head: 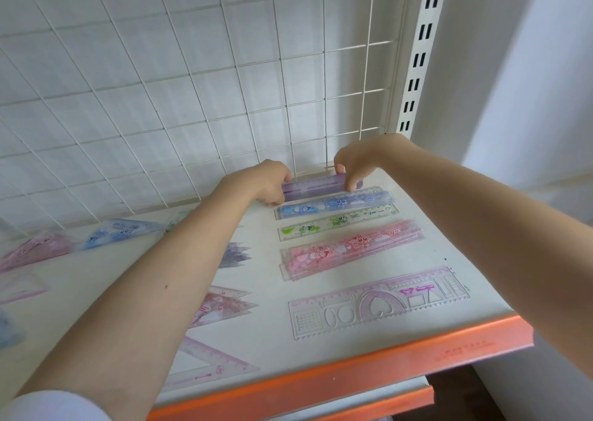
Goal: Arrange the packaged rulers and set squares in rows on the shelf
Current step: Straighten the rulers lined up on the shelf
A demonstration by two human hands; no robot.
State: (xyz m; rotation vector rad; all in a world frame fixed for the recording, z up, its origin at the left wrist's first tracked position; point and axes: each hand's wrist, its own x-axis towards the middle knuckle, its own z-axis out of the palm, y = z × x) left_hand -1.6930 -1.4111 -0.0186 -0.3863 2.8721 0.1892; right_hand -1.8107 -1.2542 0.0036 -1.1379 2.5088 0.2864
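Note:
Both hands hold a purple packaged ruler (316,188) at the back of the white shelf (449,253), close to the wire grid. My left hand (266,183) grips its left end and my right hand (353,163) pinches its right end. In front of it lie, in a row toward me, a blue ruler (333,203), a green ruler (337,224), a pink ruler stack (349,247) and a wide purple stencil ruler (378,301). Set squares lie on the left: pink (35,247), blue (122,231), purple (236,255), pink (221,306) and a large purple one (211,361), partly hidden by my left forearm.
A white wire grid panel (192,83) backs the shelf. A slotted upright post (420,51) stands at the back right corner. The shelf's front has an orange edge strip (385,363), with a lower shelf edge (369,398) beneath it. A white wall lies to the right.

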